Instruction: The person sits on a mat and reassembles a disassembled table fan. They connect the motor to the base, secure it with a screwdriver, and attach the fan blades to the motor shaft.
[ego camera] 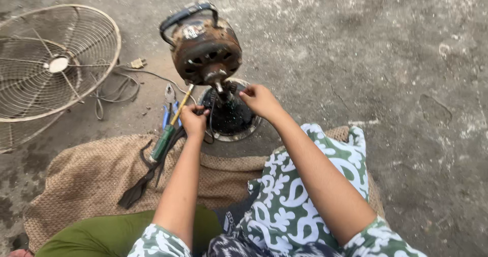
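Rusty fan motor just above both hands; left hand apparently gripping wire.

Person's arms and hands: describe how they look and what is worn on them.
Both forearms are bare from the elbow down. The left hand and right hand wear no gloves; no rings or watch show. Short sleeves in a green-and-white swirling print end near the elbows.
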